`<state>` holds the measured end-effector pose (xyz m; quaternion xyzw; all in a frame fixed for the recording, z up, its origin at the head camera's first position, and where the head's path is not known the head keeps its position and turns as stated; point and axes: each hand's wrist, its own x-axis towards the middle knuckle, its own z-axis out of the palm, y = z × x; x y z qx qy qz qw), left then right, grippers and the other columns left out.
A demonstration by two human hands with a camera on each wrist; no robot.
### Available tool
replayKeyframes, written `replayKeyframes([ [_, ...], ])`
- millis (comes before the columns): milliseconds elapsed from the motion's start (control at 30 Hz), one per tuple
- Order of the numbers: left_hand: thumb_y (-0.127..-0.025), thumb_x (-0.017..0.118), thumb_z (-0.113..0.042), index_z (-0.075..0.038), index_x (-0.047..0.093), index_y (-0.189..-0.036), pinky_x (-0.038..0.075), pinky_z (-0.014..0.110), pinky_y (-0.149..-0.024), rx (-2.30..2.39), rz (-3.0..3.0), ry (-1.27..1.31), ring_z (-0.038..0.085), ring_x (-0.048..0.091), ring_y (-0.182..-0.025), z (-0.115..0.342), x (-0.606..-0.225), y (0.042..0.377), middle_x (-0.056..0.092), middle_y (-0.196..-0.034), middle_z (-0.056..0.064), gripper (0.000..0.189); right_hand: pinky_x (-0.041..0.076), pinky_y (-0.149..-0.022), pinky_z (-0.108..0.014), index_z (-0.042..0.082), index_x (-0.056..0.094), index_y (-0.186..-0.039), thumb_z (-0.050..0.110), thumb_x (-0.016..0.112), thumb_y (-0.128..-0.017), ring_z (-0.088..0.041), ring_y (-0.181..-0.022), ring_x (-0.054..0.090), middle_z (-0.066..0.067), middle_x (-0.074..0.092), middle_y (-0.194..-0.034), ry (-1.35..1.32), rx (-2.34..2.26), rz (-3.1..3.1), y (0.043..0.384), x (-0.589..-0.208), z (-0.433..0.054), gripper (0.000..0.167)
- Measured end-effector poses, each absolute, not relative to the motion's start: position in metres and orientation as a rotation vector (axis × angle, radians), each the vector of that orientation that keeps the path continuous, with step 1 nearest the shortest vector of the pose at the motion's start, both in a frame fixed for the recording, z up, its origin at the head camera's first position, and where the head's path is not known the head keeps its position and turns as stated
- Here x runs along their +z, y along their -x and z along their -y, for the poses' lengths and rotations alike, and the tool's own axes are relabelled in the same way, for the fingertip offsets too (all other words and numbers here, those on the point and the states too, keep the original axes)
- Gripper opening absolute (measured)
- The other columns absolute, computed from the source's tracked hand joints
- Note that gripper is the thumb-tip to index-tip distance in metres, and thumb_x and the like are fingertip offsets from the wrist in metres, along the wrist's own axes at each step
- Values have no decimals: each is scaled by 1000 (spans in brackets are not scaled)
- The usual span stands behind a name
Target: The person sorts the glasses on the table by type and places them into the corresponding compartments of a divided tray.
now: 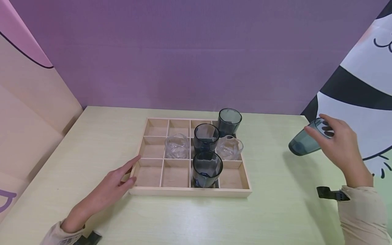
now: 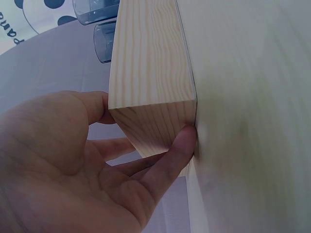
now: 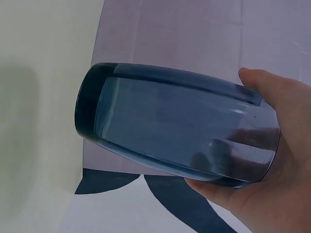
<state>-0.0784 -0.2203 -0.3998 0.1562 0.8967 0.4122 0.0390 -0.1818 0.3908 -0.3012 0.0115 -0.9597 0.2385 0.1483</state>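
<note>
My right hand (image 1: 340, 146) grips a tall smoky blue-grey glass tumbler (image 3: 175, 121) near its rim, thumb on one side and fingers on the other. The tumbler is tilted, base toward the lower left, above the table's right side. At the left, my left hand (image 1: 104, 192) touches the side of a divided wooden tray (image 1: 190, 191) near its front corner (image 2: 155, 116). Three dark glasses stand in the tray: a front one (image 1: 207, 170), a middle one (image 1: 206, 136) and one at back right (image 1: 229, 122). Two clear glasses, left (image 1: 177, 146) and right (image 1: 229, 148), occupy the middle row.
The pale wooden table (image 1: 101, 136) carries the tray near its centre. A purple wall panel (image 1: 190, 61) rises behind the table's back edge. A black-and-white printed panel (image 1: 358, 92) stands at the right, close behind my right hand.
</note>
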Motion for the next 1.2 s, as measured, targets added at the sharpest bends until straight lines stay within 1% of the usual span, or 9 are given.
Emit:
replayKeyframes([
  [33, -101, 54, -12, -14, 29, -158, 37, 24, -48, 1266, -2748, -480, -1, 26, -45, 220, -400, 79, 60, -97, 13, 62, 27, -65, -4, 4, 37, -153, 41, 62, -97, -52, -115, 50, -35, 44, -137, -41, 689, 2758, 181, -300, -389, 72],
  [133, -101, 55, -11, -13, 30, -158, 37, 24, -48, 1268, -2752, -487, -1, 25, -46, 221, -401, 79, 56, -129, 19, 62, 33, -71, -13, 4, 38, -152, 40, 63, -96, -51, -115, 50, -33, 44, -137, -66, 688, 2753, 178, -296, -382, 71],
  [200, -101, 55, -11, -13, 30, -158, 37, 24, -48, 1269, -2755, -492, -1, 25, -46, 221, -401, 79, 53, -134, 19, 62, 37, -78, -26, 6, 39, -152, 40, 63, -96, -50, -115, 51, -32, 45, -138, -86, 681, 2746, 176, -294, -378, 70],
  [300, -101, 55, -12, -15, 29, -158, 37, 24, -50, 1260, -2758, -485, -1, 25, -46, 221, -401, 79, 61, -107, 15, 62, 37, -83, -36, 9, 40, -152, 39, 64, -96, -48, -115, 51, -30, 44, -141, -113, 682, 2737, 173, -291, -372, 69],
  [467, -102, 55, -13, -17, 29, -158, 37, 24, -50, 1254, -2758, -479, -1, 25, -46, 220, -400, 79, 50, -76, 2, 62, 36, -88, -22, 12, 42, -152, 37, 67, -95, -47, -115, 52, -27, 43, -145, -162, 699, 2716, 167, -287, -361, 67],
  [633, -102, 55, -14, -17, 29, -158, 38, 24, -51, 1251, -2759, -480, -1, 26, -45, 221, -400, 78, 35, -60, -8, 62, 39, -95, -43, 11, 44, -151, 34, 69, -94, -44, -114, 54, -24, 46, -141, -222, 697, 2696, 162, -283, -347, 66],
  [800, -102, 55, -14, -16, 29, -158, 37, 24, -50, 1251, -2761, -486, -1, 25, -45, 221, -401, 78, 39, -67, -5, 62, 35, -88, -30, 12, 47, -149, 31, 73, -91, -33, -110, 53, -19, 51, -135, -296, 693, 2668, 158, -282, -337, 66],
  [1000, -101, 55, -14, -17, 29, -158, 37, 24, -51, 1250, -2761, -479, -1, 25, -46, 221, -401, 78, 33, -61, -8, 62, 34, -88, -49, 10, 48, -148, 25, 76, -89, -37, -111, 51, -19, 52, -132, -376, 696, 2647, 155, -281, -326, 67],
  [1200, -102, 54, -12, -16, 29, -158, 37, 24, -49, 1262, -2746, -480, -1, 25, -45, 220, -400, 78, 46, -73, -2, 62, 36, -89, -60, 7, 49, -147, 22, 78, -86, -43, -117, 49, -23, 49, -137, -431, 702, 2658, 151, -277, -315, 69],
])
